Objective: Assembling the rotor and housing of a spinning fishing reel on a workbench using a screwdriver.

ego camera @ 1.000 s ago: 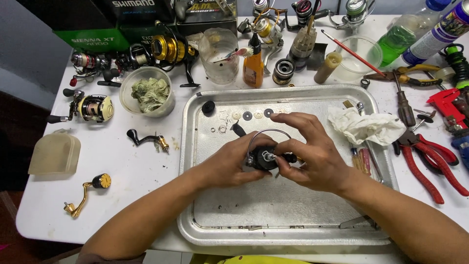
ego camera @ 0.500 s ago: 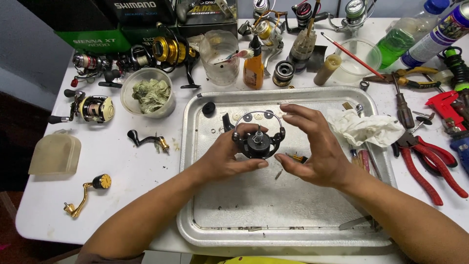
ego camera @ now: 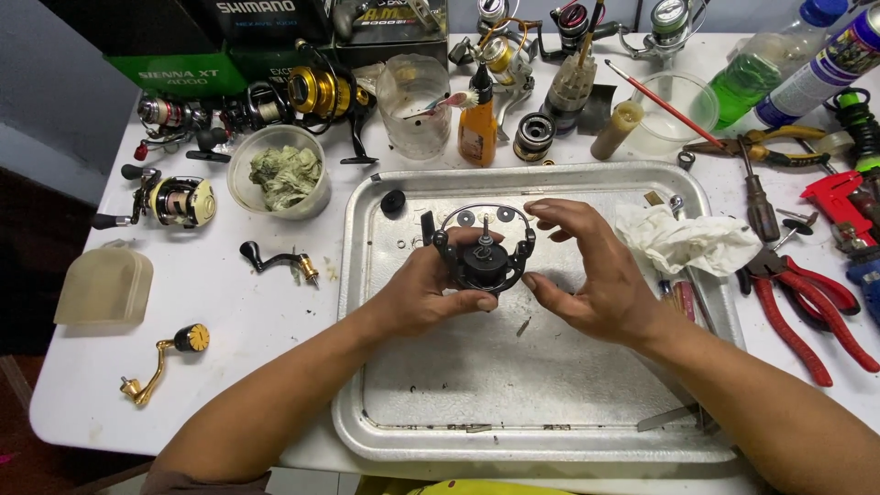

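My left hand grips a black fishing-reel rotor with a thin wire bail arching over it, held above a metal tray. Close beside the rotor on its right hovers my right hand, fingers spread and curved, holding nothing. Small washers lie on the tray behind the rotor. A small black knob sits in the tray's far left corner.
A crumpled white cloth lies on the tray's right edge. Red pliers and a screwdriver lie to the right. Reels, a rag-filled cup, an oil bottle and two crank handles stand at left and back.
The rotor has been lifted and turned upright in my left hand. My right hand let go of it and drew slightly to the right, fingers spreading.
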